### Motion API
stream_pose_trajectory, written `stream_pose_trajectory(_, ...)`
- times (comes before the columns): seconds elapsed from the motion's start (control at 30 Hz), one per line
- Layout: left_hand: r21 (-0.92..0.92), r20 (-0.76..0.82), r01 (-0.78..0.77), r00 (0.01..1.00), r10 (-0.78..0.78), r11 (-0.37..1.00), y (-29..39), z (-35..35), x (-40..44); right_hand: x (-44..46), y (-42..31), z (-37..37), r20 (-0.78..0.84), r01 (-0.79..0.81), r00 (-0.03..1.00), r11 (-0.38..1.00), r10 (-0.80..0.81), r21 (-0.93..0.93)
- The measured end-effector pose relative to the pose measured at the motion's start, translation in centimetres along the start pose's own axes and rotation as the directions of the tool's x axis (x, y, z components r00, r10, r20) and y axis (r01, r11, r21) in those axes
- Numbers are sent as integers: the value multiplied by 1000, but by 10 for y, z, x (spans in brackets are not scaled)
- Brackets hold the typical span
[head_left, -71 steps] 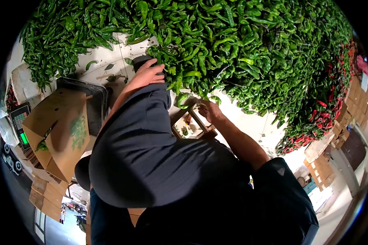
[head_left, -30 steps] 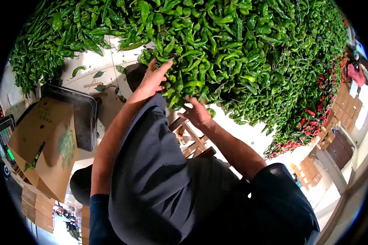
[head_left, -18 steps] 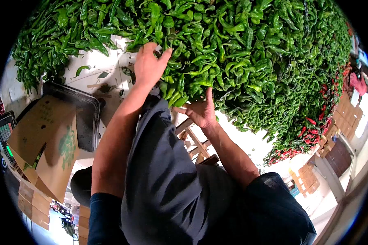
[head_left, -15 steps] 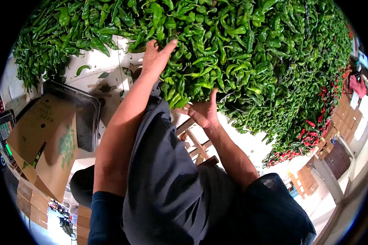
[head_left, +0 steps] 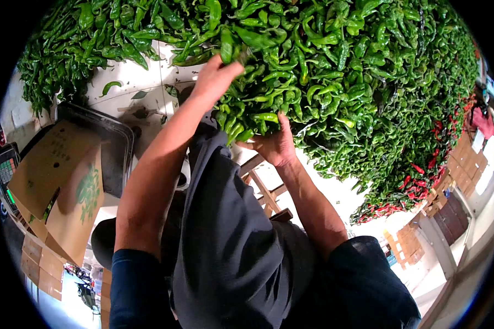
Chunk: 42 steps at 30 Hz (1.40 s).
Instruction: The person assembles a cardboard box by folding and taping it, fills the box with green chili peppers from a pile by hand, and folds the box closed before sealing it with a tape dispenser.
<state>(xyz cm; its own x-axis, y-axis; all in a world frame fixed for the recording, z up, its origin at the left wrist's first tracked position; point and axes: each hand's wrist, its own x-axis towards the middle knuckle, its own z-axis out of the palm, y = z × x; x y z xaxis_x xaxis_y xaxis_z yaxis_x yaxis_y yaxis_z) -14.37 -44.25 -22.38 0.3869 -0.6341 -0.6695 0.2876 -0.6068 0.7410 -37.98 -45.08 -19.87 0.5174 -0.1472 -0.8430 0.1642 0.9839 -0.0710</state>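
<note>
A big heap of green chili peppers [head_left: 324, 93] spreads before me. My left hand [head_left: 218, 79] is at its near left edge, fingers curled round a green pepper [head_left: 226, 45] that points up; motion blurs other peppers beside it. My right hand [head_left: 277, 145] is lower and to the right, at the near edge of the heap. Its thumb points up and stands well apart from the fingers, which reach left beneath the nearest peppers. A light green pepper [head_left: 265, 117] lies just left of the thumb tip. Part of the right fingers is hidden.
Left are a cardboard box [head_left: 74, 181], a black crate [head_left: 127, 159] and a scale with keypad [head_left: 6, 170]. A loose pepper [head_left: 111, 88] lies on white floor tiles. A wooden frame [head_left: 266, 194] stands below my right hand. Red peppers [head_left: 417, 189] edge the heap at right.
My left hand has gone from spread fingers to closing round a green pepper, shifting slightly right. The right hand stays nearly in place, its thumb leaning a little left.
</note>
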Motion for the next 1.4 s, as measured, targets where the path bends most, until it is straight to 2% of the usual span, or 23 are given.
stream_pose_trajectory(0.03, 19, 50, -40, 998, 39, 999, -1, 4, -15, 3, -1, 0, -11, 0, 1000, 1000, 0, -31)
stream_pose_trajectory(0.07, 258, 128, -136, 986, 106, 956, -23, 6, -7, 4, -3, -1, 16, -8, 1000, 1000, 8, -17)
stream_pose_trajectory(0.13, 473, 45, -190, 980, 192, 860, -23, 16, -19, 7, -8, 1, 74, -15, 997, 1000, 15, 6)
stream_pose_trajectory(0.17, 381, 78, -236, 972, 224, 894, -22, 16, -20, 3, -10, 8, 40, 4, 999, 1000, -3, -19)
stream_pose_trajectory(0.27, 505, 140, -449, 885, 444, 737, -19, 22, -19, 5, -15, 3, 76, -1, 997, 1000, 0, 10)
stream_pose_trajectory(0.3, 458, 135, -315, 949, 285, 831, -19, 21, -12, 6, -17, 4, 87, -17, 996, 999, 14, 31)
stream_pose_trajectory(0.4, 538, 130, -298, 954, 272, 789, -7, 31, -11, 12, -24, 14, 63, -51, 997, 998, 48, 48)
stream_pose_trajectory(0.43, 533, 89, -291, 953, 289, 795, -4, 34, -16, 12, -24, 14, 14, -58, 998, 997, 58, 44)
stream_pose_trajectory(0.53, 498, 135, -316, 948, 288, 808, -6, 28, -16, 9, -15, 9, 21, -41, 999, 997, 43, -65)
stream_pose_trajectory(0.57, 504, 203, -306, 951, 234, 808, -7, 24, -14, 6, -12, 13, -23, -29, 999, 996, 28, -80)
stream_pose_trajectory(0.67, 478, 338, -250, 937, 86, 842, -2, 18, -16, 4, -11, 11, 10, -17, 1000, 997, 18, -77)
stream_pose_trajectory(0.7, 390, 359, -207, 931, 59, 897, 11, 17, -23, 2, -12, 14, -9, 9, 1000, 994, -10, -106)
stream_pose_trajectory(0.73, 394, 341, -228, 936, 89, 891, 6, 25, -24, 2, -15, 13, 24, 6, 1000, 994, -4, -110)
stream_pose_trajectory(0.83, 382, 288, -294, 939, 189, 876, -11, 47, -17, 0, -33, 19, -30, -32, 999, 999, 31, -28)
stream_pose_trajectory(0.93, 362, 331, -254, 934, 131, 897, -5, 42, -13, 11, -36, 14, -27, -74, 997, 996, 73, -46)
stream_pose_trajectory(0.97, 332, 364, -247, 924, 118, 910, -10, 42, -14, 10, -33, 14, -52, -36, 998, 995, 31, -92)
stream_pose_trajectory(1.0, 420, 322, -263, 938, 129, 869, 2, 39, -30, 7, -32, 17, -30, -46, 999, 994, 43, -98)
stream_pose_trajectory(1.07, 234, 362, -327, 903, 230, 915, -7, 31, -44, -7, -24, 24, -18, -6, 1000, 996, 5, -89)
stream_pose_trajectory(1.1, 187, 334, -383, 891, 308, 905, -6, 27, -56, -12, -21, 23, 31, -24, 999, 997, 26, -68)
stream_pose_trajectory(1.2, 175, 292, -482, 858, 422, 859, -6, 15, -86, -34, -11, 37, 56, 57, 997, 985, -48, -161)
stream_pose_trajectory(1.27, 140, 306, -499, 844, 442, 856, -2, 10, -94, -35, -7, 32, 124, 90, 990, 978, -67, -189)
stream_pose_trajectory(1.4, 138, 282, -566, 809, 515, 813, 8, 4, -99, -42, -12, 47, 118, 174, 982, 954, -149, -244)
